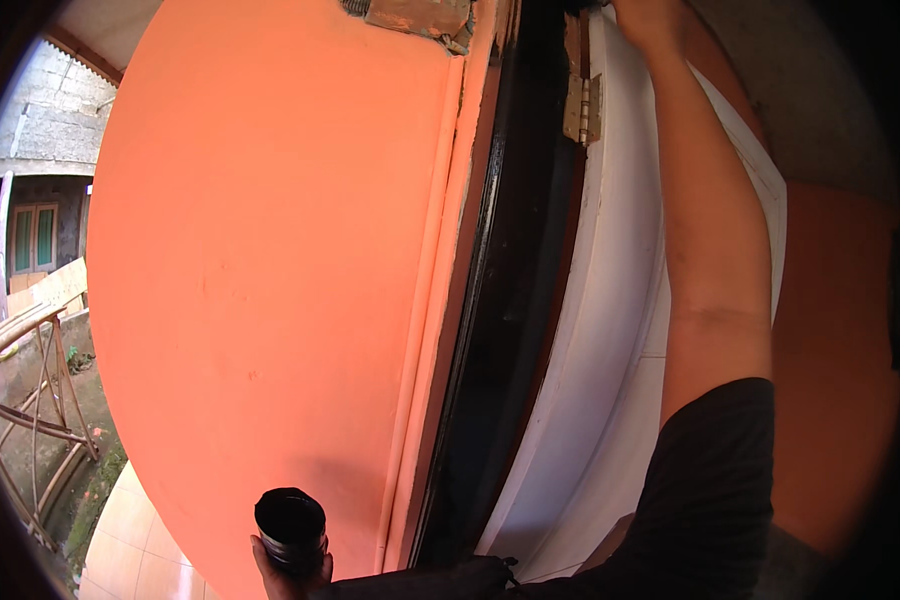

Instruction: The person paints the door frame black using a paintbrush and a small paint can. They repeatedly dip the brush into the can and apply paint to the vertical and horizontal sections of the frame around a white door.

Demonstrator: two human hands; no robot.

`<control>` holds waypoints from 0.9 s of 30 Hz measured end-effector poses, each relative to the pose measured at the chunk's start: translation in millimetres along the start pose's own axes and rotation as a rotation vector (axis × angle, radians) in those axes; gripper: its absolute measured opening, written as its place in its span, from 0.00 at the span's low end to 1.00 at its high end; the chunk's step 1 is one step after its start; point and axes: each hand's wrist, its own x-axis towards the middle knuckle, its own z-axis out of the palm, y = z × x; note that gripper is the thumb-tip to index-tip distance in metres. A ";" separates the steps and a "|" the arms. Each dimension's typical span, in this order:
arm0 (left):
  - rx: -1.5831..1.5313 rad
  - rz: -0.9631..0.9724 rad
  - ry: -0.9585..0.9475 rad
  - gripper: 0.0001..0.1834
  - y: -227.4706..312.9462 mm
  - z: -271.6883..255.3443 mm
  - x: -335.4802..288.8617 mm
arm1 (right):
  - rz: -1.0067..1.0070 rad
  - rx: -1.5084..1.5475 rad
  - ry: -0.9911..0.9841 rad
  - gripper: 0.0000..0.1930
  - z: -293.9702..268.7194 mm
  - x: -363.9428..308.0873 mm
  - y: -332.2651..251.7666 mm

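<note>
At the bottom of the head view, my left hand [276, 575] is wrapped round a dark cup-shaped container [295, 545], held upright with its mouth facing up. Its inside looks black. My right arm reaches up along the white door [610, 330], and my right hand [652, 22] is closed at the top edge, partly cut off. Something small and dark shows beside its fingertips, too little of it to name. That hand is close to the top of the door frame [500, 260], which is glossy black, above a metal hinge [582, 110].
An orange wall [270, 270] fills the left side, with exposed rough masonry [420, 15] near the top. Far left, a bamboo structure [35, 430] stands by a low wall. Pale floor tiles [135, 550] lie at lower left. Another orange wall [835, 400] is at right.
</note>
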 end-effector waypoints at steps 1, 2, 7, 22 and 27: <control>-0.004 0.003 0.005 0.44 -0.9 1.3 -2.2 | -0.012 -0.053 0.021 0.12 2.0 -11.3 -7.4; -0.008 0.006 0.011 0.44 -1.8 2.2 -4.4 | -0.023 -0.106 0.042 0.13 4.6 -18.7 -11.3; 0.002 -0.008 -0.021 0.43 -1.5 6.5 -2.9 | 0.065 0.151 -0.203 0.11 2.3 23.7 45.2; 0.061 0.002 0.012 0.44 -3.0 7.1 -12.9 | 0.111 0.074 -0.281 0.08 -13.2 -5.6 14.8; 0.032 0.031 0.034 0.44 -2.2 5.0 -15.1 | 0.089 0.118 -0.258 0.07 -27.3 13.4 8.2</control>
